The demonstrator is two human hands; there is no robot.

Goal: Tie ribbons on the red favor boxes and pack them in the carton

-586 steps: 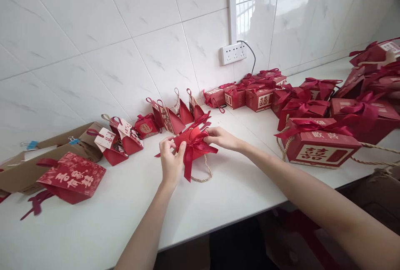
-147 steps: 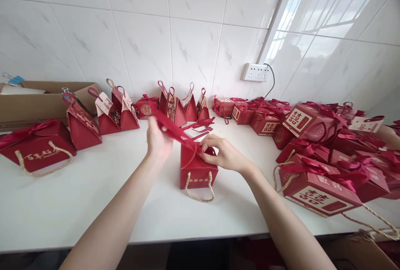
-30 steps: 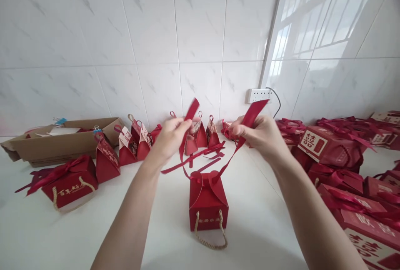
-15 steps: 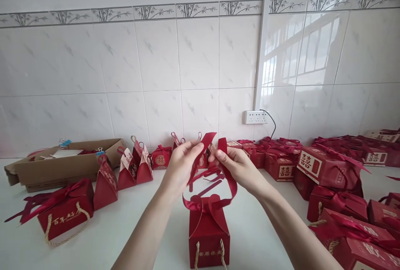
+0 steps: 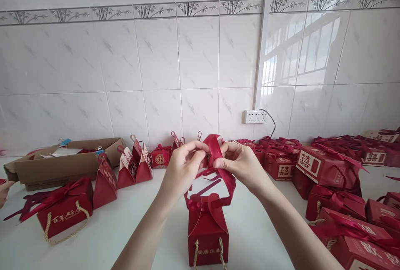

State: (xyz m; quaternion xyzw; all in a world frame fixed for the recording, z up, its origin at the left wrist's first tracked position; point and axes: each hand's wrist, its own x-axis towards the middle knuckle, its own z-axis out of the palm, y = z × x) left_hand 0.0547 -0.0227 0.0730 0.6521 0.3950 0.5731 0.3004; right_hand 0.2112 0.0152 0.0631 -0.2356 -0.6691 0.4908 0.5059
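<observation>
A small red gift box [image 5: 208, 230] with twisted gold cord handles stands upright on the white table in front of me. A red ribbon [image 5: 227, 183] runs through its top and rises in a loop to my hands. Above the box, my left hand [image 5: 186, 162] pinches one end of the ribbon, its fingertips partly behind the red band. Close beside it on the right, my right hand [image 5: 240, 162] grips the other part between thumb and forefinger. The two ribbon parts cross between my hands.
Many red boxes [image 5: 331, 170] are piled on the right. A cardboard tray [image 5: 62, 168], a bowed red box [image 5: 67, 213] and triangular boxes [image 5: 105, 182] stand on the left. Another person's hand [image 5: 3, 191] shows at the left edge. Loose ribbon strips [image 5: 210, 187] lie behind the box.
My hands have come closer together, and the ribbon ends, apart before, now cross and overlap. Another person's hand has appeared at the left edge.
</observation>
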